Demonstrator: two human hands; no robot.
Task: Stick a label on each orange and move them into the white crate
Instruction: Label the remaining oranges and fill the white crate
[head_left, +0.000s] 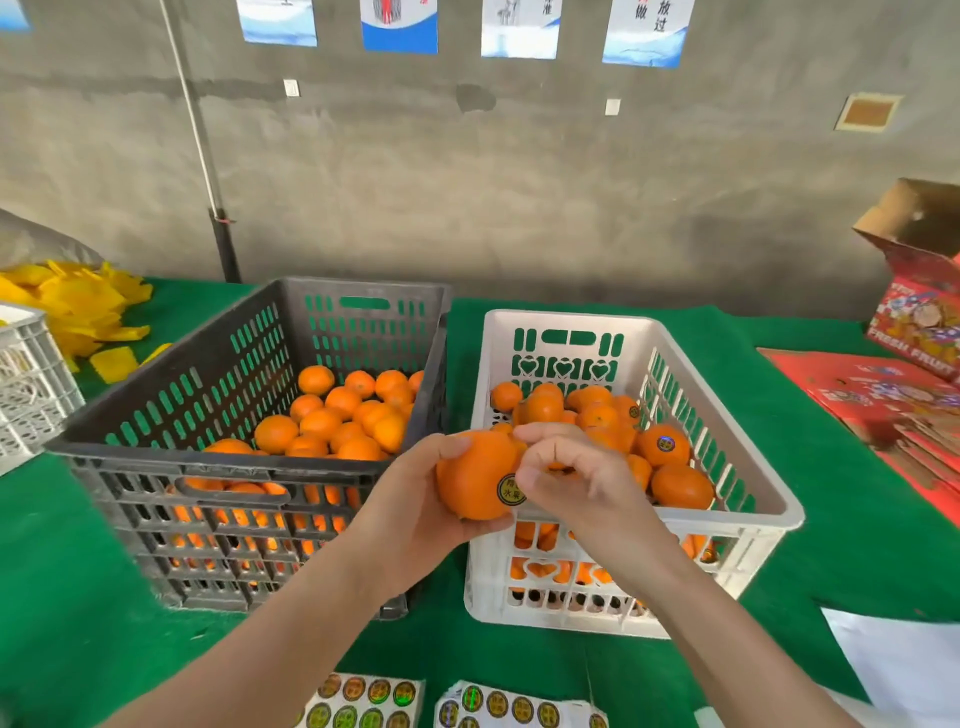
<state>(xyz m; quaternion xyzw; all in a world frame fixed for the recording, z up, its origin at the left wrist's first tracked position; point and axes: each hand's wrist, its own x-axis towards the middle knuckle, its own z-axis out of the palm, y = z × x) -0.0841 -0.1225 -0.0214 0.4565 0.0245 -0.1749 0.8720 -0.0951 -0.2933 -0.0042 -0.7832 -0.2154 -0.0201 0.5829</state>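
Centre frame: left hand (415, 499) cups orange (475, 467) steady, label (508, 489) facing camera. Right hand (566, 467) curled on orange, thumb beside label, likely pressing it down. White crate (769, 499) just behind for drop.

We read "FRESH FRUIT" on the side of the red box (917, 332) at the far right. The round label (508, 490) on the held orange (470, 478) shows 水果. A wall poster (648, 31) carries 做 and 放过. Print on the sticker sheets (363, 701) is too small for us to read.
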